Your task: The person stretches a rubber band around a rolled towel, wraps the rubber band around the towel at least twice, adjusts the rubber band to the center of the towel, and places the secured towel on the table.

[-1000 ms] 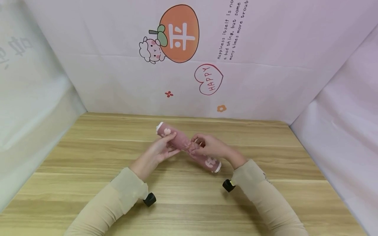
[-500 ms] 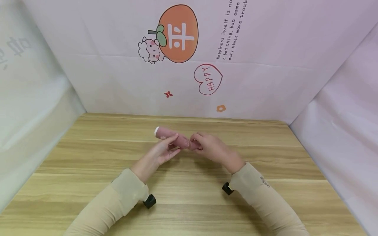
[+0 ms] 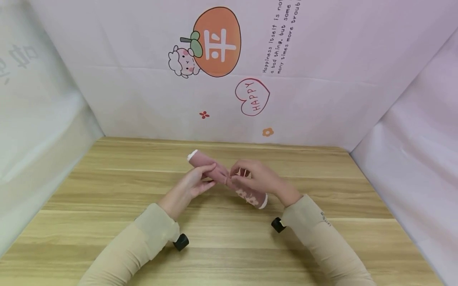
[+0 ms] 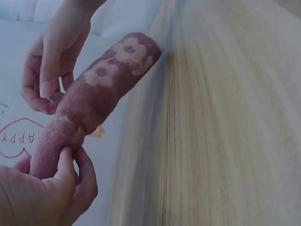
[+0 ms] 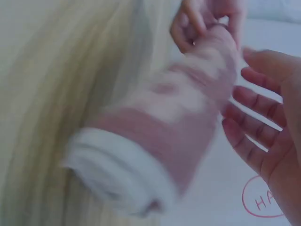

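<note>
A pink towel (image 3: 205, 161) is rolled into a tube, with white edges at its ends and pale flowers on it. Its middle is cinched by a thin yellowish-brown band (image 4: 75, 120). My left hand (image 3: 189, 183) grips the roll just left of that waist, thumb on top. Beside the waist is my right hand (image 3: 257, 178), its fingers spread and loosely bent. The right wrist view shows these fingers (image 5: 256, 103) apart from one another along the roll's side; whether a fingertip touches the towel, I cannot tell. The flowered half slants toward the front right, its rolled white end (image 5: 117, 169) blurred.
A wood-grain table (image 3: 222, 258) lies under both hands. Behind it hangs a white printed cloth (image 3: 143, 103), and white cloth also borders both sides. A small black device (image 3: 181, 242) sits at the left cuff, another black device (image 3: 277, 225) at the right.
Half a second ago my right hand was wrapped over the right half of the roll, hiding it. Now those fingers have loosened, and the flowered half shows again. My left hand keeps its hold.
</note>
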